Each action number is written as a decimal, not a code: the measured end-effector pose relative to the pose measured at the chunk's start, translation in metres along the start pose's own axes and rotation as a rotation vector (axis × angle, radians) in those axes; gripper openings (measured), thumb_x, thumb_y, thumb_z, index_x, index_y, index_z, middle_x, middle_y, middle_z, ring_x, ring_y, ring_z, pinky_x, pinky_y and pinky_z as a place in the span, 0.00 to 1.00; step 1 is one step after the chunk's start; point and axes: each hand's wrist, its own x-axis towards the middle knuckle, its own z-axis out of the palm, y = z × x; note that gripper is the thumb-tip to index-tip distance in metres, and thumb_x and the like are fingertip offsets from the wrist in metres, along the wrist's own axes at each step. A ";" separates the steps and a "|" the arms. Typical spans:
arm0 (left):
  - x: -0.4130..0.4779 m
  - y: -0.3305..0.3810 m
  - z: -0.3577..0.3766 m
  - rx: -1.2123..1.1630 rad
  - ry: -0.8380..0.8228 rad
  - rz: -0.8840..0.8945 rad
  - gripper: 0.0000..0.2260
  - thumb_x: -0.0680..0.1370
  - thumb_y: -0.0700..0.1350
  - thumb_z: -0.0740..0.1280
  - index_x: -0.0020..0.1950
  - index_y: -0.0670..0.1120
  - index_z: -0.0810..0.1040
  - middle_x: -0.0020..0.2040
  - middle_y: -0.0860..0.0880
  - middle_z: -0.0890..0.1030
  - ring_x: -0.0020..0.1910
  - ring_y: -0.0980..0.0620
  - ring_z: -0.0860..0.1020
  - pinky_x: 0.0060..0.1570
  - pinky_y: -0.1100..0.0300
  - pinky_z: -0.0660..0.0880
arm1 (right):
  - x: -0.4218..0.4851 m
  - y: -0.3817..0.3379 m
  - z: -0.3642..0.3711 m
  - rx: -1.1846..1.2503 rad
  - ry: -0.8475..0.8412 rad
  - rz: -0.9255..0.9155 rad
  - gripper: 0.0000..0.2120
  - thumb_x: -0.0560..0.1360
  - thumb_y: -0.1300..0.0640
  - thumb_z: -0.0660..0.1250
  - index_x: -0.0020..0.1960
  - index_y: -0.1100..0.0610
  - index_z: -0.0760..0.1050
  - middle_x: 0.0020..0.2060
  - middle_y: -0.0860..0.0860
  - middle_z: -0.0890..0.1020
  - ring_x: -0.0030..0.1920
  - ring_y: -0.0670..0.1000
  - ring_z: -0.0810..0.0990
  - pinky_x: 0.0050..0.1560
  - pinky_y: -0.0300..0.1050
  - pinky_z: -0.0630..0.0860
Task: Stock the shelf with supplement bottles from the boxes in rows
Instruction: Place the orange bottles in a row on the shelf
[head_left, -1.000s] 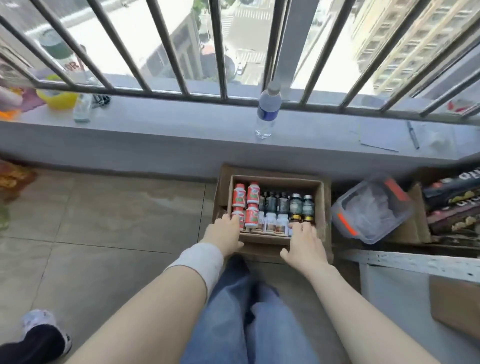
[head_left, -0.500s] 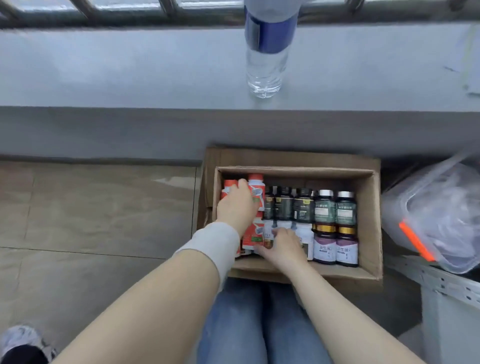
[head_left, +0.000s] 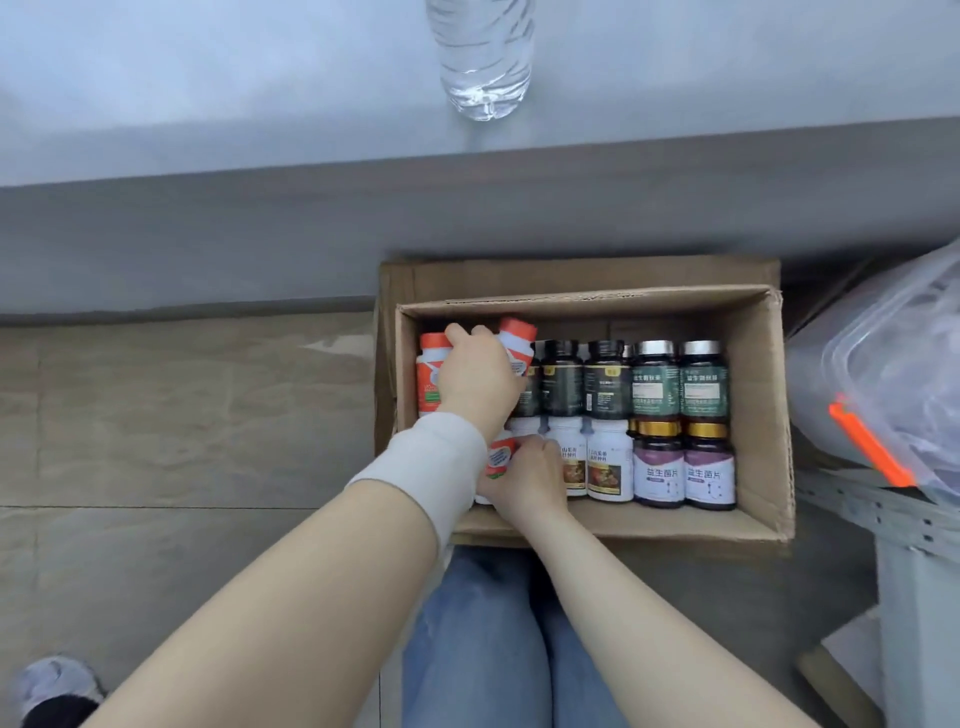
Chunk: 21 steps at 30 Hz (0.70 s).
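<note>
An open cardboard box (head_left: 763, 405) on the floor holds supplement bottles laid in rows: orange-capped ones at the left, dark green bottles (head_left: 608, 379) and silver-capped ones (head_left: 680, 384) in the back row, white bottles (head_left: 610, 462) and gold-capped purple-label bottles (head_left: 685, 467) in the front row. My left hand (head_left: 480, 371) grips an orange-capped bottle (head_left: 517, 340) in the back row, tilting it. My right hand (head_left: 524, 478) curls round another orange-and-white bottle (head_left: 498, 457) in the front row, mostly hidden under my left wrist.
A clear water bottle (head_left: 485, 57) stands on the grey ledge behind the box. A clear plastic bin with an orange latch (head_left: 883, 395) sits to the right on a grey metal frame (head_left: 883, 509). Tiled floor lies to the left, my knees below.
My head has dipped closer to the box. Both hands went from its front edge into the left end, the left onto a back-row orange-capped bottle, the right onto a front-row one.
</note>
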 end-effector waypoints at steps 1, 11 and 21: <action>0.000 0.000 0.000 0.018 0.013 0.012 0.27 0.73 0.51 0.70 0.66 0.41 0.65 0.65 0.41 0.67 0.59 0.42 0.75 0.54 0.53 0.73 | -0.001 0.003 -0.001 -0.003 -0.011 -0.001 0.32 0.67 0.49 0.74 0.64 0.62 0.66 0.63 0.57 0.69 0.66 0.57 0.67 0.63 0.48 0.68; -0.058 -0.005 -0.055 -0.317 -0.042 -0.035 0.26 0.69 0.53 0.74 0.62 0.46 0.68 0.61 0.47 0.74 0.60 0.46 0.75 0.55 0.53 0.72 | -0.063 0.030 -0.083 0.145 0.047 0.038 0.28 0.62 0.56 0.77 0.59 0.59 0.73 0.57 0.56 0.76 0.59 0.55 0.75 0.61 0.49 0.73; -0.218 0.018 -0.155 -0.761 -0.410 0.251 0.23 0.71 0.47 0.73 0.63 0.45 0.69 0.58 0.47 0.80 0.56 0.49 0.80 0.59 0.50 0.76 | -0.258 0.064 -0.164 0.731 0.261 0.011 0.30 0.66 0.65 0.75 0.64 0.61 0.66 0.57 0.54 0.77 0.56 0.51 0.77 0.56 0.43 0.72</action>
